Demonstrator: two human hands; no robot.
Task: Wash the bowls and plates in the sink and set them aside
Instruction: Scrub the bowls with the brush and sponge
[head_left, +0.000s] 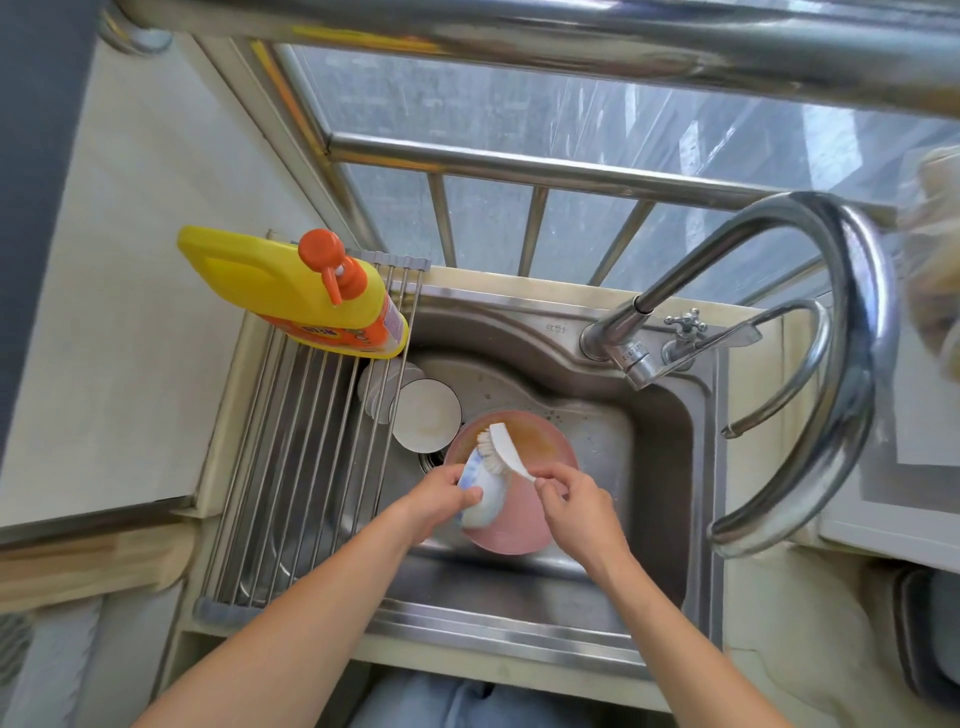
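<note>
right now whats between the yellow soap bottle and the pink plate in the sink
In the head view, a white bowl sits between the yellow soap bottle and the pink plate, partly under the drying rack.

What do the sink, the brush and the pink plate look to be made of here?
Sink: stainless steel, brushed, going by its grey metallic sheen and soft reflections. Brush, held by the right hand: likely white plastic, matte, with pale bristles. Pink plate: smooth and evenly coloured, plastic or glazed ceramic; the look cannot settle which.

A tilted blue-and-white bowl (480, 493) sits over a stained pink plate (540, 457) — a white bowl (427, 421) beside it — in the steel sink (660, 415).
</note>
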